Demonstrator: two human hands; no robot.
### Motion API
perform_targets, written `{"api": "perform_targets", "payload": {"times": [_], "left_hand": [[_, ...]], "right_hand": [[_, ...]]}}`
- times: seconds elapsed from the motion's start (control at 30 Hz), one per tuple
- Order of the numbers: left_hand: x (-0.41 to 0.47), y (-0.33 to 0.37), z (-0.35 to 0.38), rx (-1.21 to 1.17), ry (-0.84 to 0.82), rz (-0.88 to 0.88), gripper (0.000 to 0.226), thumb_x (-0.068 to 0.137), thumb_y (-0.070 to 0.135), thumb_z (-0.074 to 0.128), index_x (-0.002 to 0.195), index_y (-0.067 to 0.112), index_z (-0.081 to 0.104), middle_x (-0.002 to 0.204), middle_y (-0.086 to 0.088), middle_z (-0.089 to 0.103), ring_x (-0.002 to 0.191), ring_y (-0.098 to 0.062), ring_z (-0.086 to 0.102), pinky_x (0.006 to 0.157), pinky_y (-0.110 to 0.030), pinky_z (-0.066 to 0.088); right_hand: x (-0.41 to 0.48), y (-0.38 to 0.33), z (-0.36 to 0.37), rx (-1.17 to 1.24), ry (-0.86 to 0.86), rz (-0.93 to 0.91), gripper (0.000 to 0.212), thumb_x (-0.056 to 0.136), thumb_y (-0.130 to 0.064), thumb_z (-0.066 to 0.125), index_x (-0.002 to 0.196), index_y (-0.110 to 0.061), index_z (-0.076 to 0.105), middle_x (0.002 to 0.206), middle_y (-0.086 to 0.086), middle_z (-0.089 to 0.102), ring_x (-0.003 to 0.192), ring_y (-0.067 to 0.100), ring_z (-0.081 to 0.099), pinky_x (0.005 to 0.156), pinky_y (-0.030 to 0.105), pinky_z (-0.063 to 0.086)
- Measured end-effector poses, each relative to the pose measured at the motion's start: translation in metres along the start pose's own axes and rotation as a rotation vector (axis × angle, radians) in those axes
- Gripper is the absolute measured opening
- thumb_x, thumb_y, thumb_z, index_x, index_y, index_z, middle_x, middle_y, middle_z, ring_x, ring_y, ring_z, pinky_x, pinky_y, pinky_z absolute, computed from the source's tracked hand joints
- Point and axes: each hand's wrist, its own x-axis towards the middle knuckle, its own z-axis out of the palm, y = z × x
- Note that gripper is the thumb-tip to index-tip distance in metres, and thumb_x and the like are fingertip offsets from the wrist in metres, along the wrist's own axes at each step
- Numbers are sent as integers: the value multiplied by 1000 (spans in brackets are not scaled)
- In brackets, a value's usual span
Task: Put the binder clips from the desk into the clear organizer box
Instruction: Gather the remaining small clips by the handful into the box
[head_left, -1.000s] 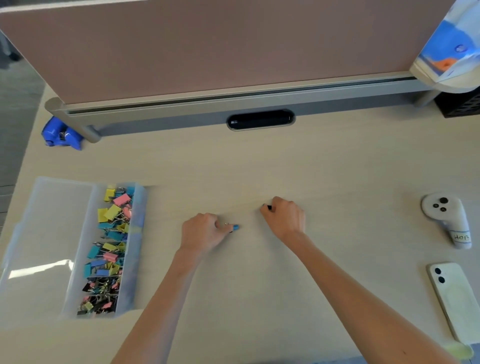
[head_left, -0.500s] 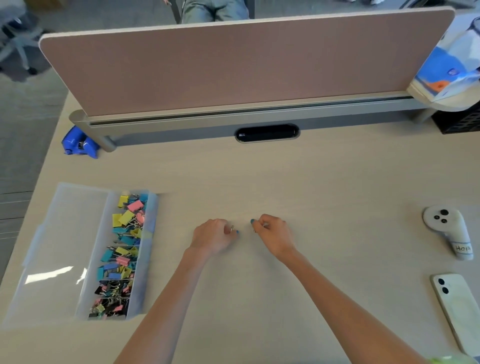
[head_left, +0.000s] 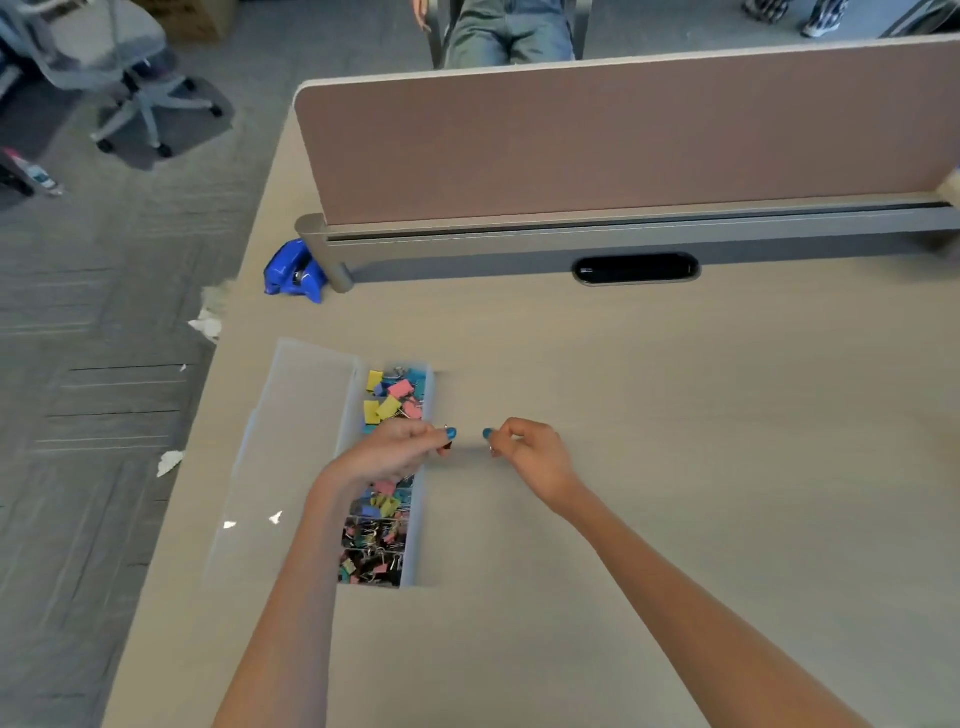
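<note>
Release was the step in hand, as I judged it: your left hand hung over the box, thumb and forefinger clamped on a small dark clip. The clip sat at the fingertips, about above the box wall on that side rather than squarely over the heap beneath your palm. Your right hand was just beside those fingertips, out over the bare desk. Its fingers were curled, with thumb and forefinger pinched on something tiny with a metal glint. It looked like a second clip, though it was too small to be sure. To do this well, you needed to draw the left pinch back toward your wrist until the clip was plainly inside the wall. You then needed to lower it close to the heap, and only then part the fingers. Let go from where it hung, it could have struck the rim and skipped onto the desk. Such clips looked light and springy, so a short drop would have served better than a toss. The right hand had the same trough to reach, past your left fingertips. Clearing the left hand toward the lid behind its knuckles would have kept the two from bumping.
</note>
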Motion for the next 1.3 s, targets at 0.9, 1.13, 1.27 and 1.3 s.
{"api": "perform_targets", "payload": {"times": [0.9,1.13,1.27,1.3], "left_hand": [[-66,-101,-34,867,303,170,16,83,39,69,84,24,67,81,7,61,77,-15,55,64,-28,37],[-71,-119,-41,640,362,130,17,88,39,62,86,22,66,91,1,68,80,-18,61,64,-29,42],[-73,-123,-52,337,315,148,19,92,24,57,78,16,68,92,-4,70,84,-17,61,72,-29,48],[-75,-121,-53,284,293,134,21,92,20,56,77,14,68,82,-3,67,72,-15,57,63,-27,44]], "right_hand": [[-71,-8,123,-614,-22,-181,15,89,-35,55,97,-22,56,78,2,65,75,21,60,62,30,43],[-60,-23,124,-285,-114,-35,14,77,-6,68,85,-14,59,90,0,60,82,13,56,62,21,41],[-58,-26,132,-278,-176,-71,24,78,10,58,91,-10,57,93,-6,56,88,12,54,65,15,45],[-56,-25,134,-299,-186,-98,26,78,12,56,92,-10,57,100,-3,58,95,12,53,67,13,44]]}}
